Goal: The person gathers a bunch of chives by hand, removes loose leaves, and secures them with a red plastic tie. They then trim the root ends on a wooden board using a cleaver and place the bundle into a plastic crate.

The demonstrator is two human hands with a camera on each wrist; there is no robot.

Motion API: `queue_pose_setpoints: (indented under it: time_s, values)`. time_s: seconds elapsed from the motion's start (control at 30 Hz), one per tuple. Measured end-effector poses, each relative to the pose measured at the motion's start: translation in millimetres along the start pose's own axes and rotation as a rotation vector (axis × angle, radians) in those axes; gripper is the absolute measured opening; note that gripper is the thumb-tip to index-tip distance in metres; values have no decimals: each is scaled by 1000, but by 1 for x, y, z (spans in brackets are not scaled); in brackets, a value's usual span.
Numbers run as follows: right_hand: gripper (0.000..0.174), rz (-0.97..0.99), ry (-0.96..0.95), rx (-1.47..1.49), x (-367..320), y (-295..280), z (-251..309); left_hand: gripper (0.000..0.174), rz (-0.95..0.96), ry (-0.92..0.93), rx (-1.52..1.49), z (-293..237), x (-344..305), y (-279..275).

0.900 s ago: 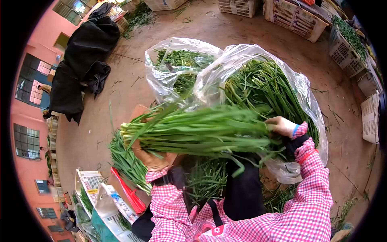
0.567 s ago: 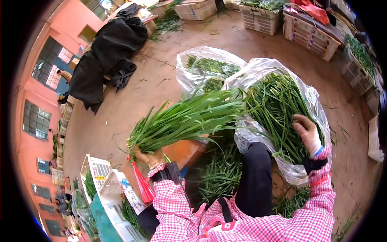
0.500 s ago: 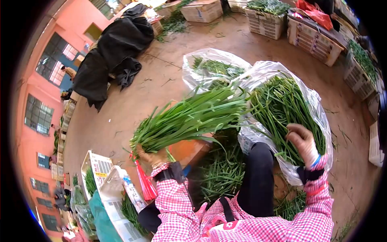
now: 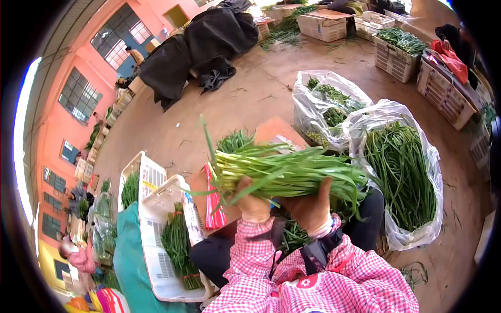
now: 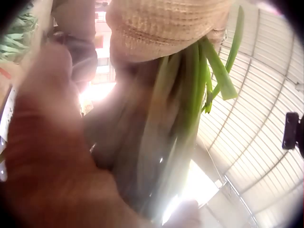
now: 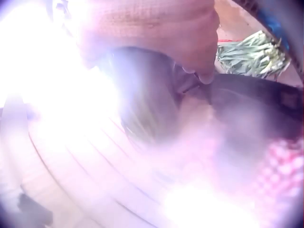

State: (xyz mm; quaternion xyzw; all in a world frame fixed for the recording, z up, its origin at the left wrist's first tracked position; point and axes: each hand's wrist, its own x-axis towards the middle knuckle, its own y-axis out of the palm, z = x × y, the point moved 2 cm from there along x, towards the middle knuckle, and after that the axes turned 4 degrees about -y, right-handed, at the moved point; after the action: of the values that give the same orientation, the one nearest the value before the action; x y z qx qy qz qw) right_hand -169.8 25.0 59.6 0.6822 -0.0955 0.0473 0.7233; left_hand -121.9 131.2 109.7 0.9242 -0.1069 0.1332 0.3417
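A loose bunch of garlic chives point(image 4: 292, 169) lies across both hands in front of the body, pale stalk ends to the left and leaf tips to the right. Near the stalk ends my left hand point(image 4: 254, 206) grips it from below, thumb up along the near side. My right hand point(image 4: 310, 211) holds the leafy half, its thumb raised against the leaves. Most of the fingers are hidden under the bunch. Stalks point(image 5: 178, 104) pass between fingers and thumb in the left wrist view. Glare washes out much of the right wrist view, where my right hand point(image 6: 152, 23) curls over the bunch.
Red tie strips point(image 4: 214, 201) hang beside the left hand. Another bunch point(image 4: 235, 141) lies behind on a brown board point(image 4: 282, 129). At left, a white crate point(image 4: 151, 201) holds a tied bunch point(image 4: 180, 240). Plastic bags point(image 4: 433, 172) of chives stand at right.
The right hand has come from the right-hand bag to the bunch, and now both hands hold it. The bunch has turned more level. The head view has swung left.
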Motion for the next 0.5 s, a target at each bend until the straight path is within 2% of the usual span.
queue_pose_setpoints:
  time_s: [0.07, 0.13, 0.2, 0.23, 0.27, 0.33, 0.37, 0.4, 0.47, 0.5]
  values:
    - [74, -162, -93, 122, 3, -18, 8, 65, -48, 9, -8, 9, -27, -23]
    - [61, -127, -293, 28, 6, -45, 12, 67, -116, -197, -66, 7, -64, -31]
    - [57, -130, -285, -38, 5, -58, 18, 60, -37, -268, -219, 12, -85, -33]
    - [51, -212, -263, 125, 5, -68, 21, 57, -2, -308, -293, 12, -94, -31]
    - [45, -135, -250, 97, 4, -72, 25, 57, -22, -258, -200, 14, -103, -26]
    - [40, -168, -210, 63, 7, -80, 38, 65, -86, -353, 46, 40, -141, -82]
    - [37, -211, -220, 39, 8, -83, 44, 57, -59, -468, 237, 49, -166, -110]
    - [35, -151, -201, -28, 8, -70, 52, 50, 36, -633, 492, 48, -189, -133]
    - [35, -251, -213, -166, 8, -74, 71, 36, 392, -944, 908, 22, -211, -152]
    - [34, -244, -220, -243, 9, -74, 82, 33, 550, -1207, 1008, -17, -188, -118]
